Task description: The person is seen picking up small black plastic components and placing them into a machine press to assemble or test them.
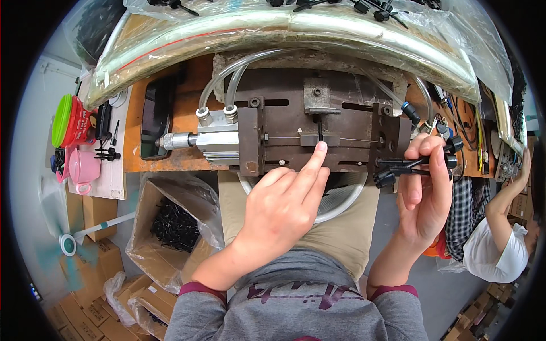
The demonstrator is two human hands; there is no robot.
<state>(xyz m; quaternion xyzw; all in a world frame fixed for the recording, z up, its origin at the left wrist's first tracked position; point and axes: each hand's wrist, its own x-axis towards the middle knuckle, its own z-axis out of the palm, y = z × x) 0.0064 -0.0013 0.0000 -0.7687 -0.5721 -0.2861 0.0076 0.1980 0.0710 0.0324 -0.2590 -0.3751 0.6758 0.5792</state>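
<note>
My left hand [284,207] is over the front of a dark metal fixture [284,91], its index finger stretched out. That fingertip touches or nearly touches the lower end of a thin black pin [320,128], which stands at a small slotted block [310,140] in the middle of the fixture. Whether the fingertip presses on the pin I cannot tell. At the fixture's right end my right hand [424,193] holds a bunch of several black threaded plastic bolts [418,165] with knobbed heads between thumb and fingers.
A silver air cylinder [219,142] with clear hoses sits left of the fixture. Below are a white mesh basket [341,207] between my legs and a carton [145,213] of black parts. A pink cup [84,169] stands left; another person [497,250] is at the right.
</note>
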